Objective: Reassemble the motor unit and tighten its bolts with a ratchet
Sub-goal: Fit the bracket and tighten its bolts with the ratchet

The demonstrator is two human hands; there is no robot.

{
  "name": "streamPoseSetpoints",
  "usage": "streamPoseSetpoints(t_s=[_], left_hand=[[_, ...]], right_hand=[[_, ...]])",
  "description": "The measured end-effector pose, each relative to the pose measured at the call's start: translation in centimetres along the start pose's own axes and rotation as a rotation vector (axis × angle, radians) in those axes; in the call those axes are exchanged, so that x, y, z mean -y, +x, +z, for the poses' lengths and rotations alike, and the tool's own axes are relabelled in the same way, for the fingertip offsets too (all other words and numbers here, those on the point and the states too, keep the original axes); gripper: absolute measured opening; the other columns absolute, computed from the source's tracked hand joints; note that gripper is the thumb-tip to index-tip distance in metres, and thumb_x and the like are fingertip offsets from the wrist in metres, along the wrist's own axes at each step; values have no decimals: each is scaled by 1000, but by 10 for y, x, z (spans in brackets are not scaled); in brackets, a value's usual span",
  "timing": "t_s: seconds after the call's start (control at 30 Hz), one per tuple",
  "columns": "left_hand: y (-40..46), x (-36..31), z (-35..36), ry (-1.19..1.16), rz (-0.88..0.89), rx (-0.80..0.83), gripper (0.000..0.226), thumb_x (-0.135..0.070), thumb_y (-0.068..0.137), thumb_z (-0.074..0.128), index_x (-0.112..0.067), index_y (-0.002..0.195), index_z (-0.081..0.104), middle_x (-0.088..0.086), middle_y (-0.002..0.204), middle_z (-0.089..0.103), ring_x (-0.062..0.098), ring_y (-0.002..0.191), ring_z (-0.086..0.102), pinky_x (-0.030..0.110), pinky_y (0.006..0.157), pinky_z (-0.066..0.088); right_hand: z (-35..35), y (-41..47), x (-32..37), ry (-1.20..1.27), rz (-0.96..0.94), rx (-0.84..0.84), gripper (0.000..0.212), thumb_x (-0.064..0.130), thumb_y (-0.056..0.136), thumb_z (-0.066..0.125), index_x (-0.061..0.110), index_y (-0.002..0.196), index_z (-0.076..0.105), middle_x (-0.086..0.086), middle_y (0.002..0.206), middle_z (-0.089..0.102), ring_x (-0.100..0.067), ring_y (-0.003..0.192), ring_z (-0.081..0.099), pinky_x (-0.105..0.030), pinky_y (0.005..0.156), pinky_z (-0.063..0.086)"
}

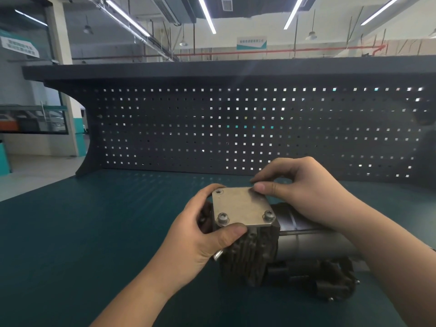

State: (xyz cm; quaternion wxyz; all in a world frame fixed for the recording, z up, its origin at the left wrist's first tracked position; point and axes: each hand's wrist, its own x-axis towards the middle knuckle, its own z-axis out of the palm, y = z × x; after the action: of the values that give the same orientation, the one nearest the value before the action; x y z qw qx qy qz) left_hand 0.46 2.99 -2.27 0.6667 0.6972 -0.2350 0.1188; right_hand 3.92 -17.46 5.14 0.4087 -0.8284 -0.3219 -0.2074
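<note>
My left hand (200, 237) grips the dark finned motor unit (254, 258); right hand (304, 192) pinches its square grey metal cover plate (240, 206) at the far corner.

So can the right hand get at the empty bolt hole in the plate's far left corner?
Probably yes: the empty hole lies uncovered on the plate. The right hand pinches the far right corner, and the left hand holds the near edge.

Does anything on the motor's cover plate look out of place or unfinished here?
Yes. The cover plate has bolts in its two near corners, but the far-left hole is empty. The far-right corner is hidden under the right hand.
</note>
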Motion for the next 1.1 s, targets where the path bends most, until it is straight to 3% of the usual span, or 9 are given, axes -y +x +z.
streamPoseSetpoints(t_s=[0.13, 0.23, 0.33, 0.5, 0.67, 0.77, 0.87, 1.0, 1.1], left_hand=[[0, 0, 0, -1, 0, 0, 73, -39, 57, 82, -28, 123, 54, -14, 105, 69, 4, 101, 66, 12, 79, 49], [0, 0, 0, 6, -2, -9, 75, -41, 55, 82, -29, 124, 54, -13, 108, 69, 4, 103, 66, 13, 80, 49], [0, 0, 0, 4, -1, -8, 75, -41, 56, 81, -28, 124, 54, -13, 108, 68, 5, 103, 66, 13, 80, 49], [0, 0, 1, -10, 3, 1, 74, -38, 57, 81, -26, 124, 54, -12, 107, 69, 5, 102, 66, 13, 81, 49], [0, -1, 0, -11, 3, 1, 73, -38, 58, 81, -25, 125, 54, -12, 107, 69, 5, 103, 66, 13, 80, 49], [0, 0, 1, -17, 5, -2, 74, -37, 57, 81, -25, 125, 54, -12, 107, 69, 5, 102, 66, 13, 80, 49], [1, 0, 1, -27, 4, -3, 74, -36, 56, 81, -24, 124, 54, -13, 106, 70, 4, 101, 66, 13, 80, 49], [0, 1, 0, -13, 3, -4, 75, -37, 57, 81, -24, 126, 53, -11, 107, 69, 5, 102, 66, 13, 80, 49], [0, 1, 0, -18, 0, 1, 77, -38, 57, 81, -24, 127, 53, -10, 109, 69, 7, 104, 66, 14, 82, 49]], right_hand=[[3, 1, 1, -18, 8, -11, 11, 26, 74, 80, 26, 69, 70, 15, 74, 69, 4, 73, 61, -6, 68, 41], [6, 2, 1, -59, 32, -90, 31, 39, 62, 84, 16, 64, 63, 6, 69, 67, -6, 66, 58, -10, 59, 41], [5, 1, 4, -25, 56, -60, 41, 58, 51, 75, 25, 75, 66, 8, 74, 68, -1, 70, 61, -9, 64, 45], [-1, 0, 3, 44, 33, 36, 4, 31, 75, 78, 29, 76, 75, 15, 82, 72, 3, 82, 64, -11, 77, 45], [10, 1, 2, -84, 85, -127, 47, 62, 52, 75, 18, 65, 65, 3, 72, 69, -8, 68, 60, -18, 61, 44], [5, -1, 4, -7, 39, 7, 32, 56, 62, 75, 32, 84, 69, 17, 83, 70, 5, 79, 64, -9, 72, 45], [-1, 0, 2, 30, 47, 33, 4, 29, 74, 79, 31, 75, 75, 16, 82, 72, 3, 83, 65, -16, 80, 48], [10, 1, 2, -113, 97, -139, 30, 50, 63, 79, 22, 65, 67, 9, 72, 68, -2, 70, 61, -15, 64, 46], [8, -2, 5, -105, 33, -67, 34, 58, 63, 73, 30, 81, 67, 18, 84, 67, 5, 80, 61, -9, 71, 44]])
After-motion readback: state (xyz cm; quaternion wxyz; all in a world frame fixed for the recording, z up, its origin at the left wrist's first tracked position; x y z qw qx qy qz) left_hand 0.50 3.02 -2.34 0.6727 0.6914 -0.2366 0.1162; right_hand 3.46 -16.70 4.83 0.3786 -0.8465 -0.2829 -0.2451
